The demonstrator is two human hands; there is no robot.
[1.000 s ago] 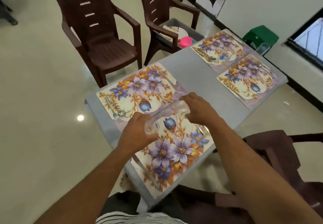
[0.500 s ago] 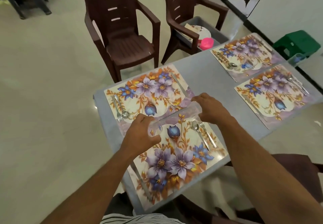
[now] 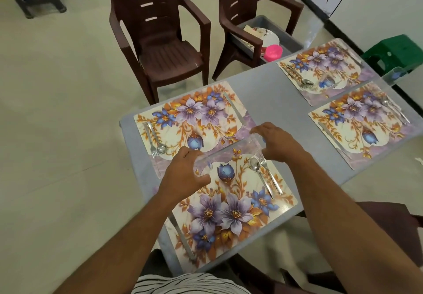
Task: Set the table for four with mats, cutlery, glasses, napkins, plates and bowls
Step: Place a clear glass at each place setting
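Brown chairs [image 3: 160, 48] flank grey table [image 3: 270, 92].

Bare forearms, no sleeves or jewellery visible; a black-and-white striped shirt [image 3: 183, 284] covers the torso.

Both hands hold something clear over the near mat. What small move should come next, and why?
Probably pull the hands apart to free one glass. The left hand and right hand each grip an end of what looks like nested clear glasses, held sideways above the near mat, which holds a spoon but no glass.
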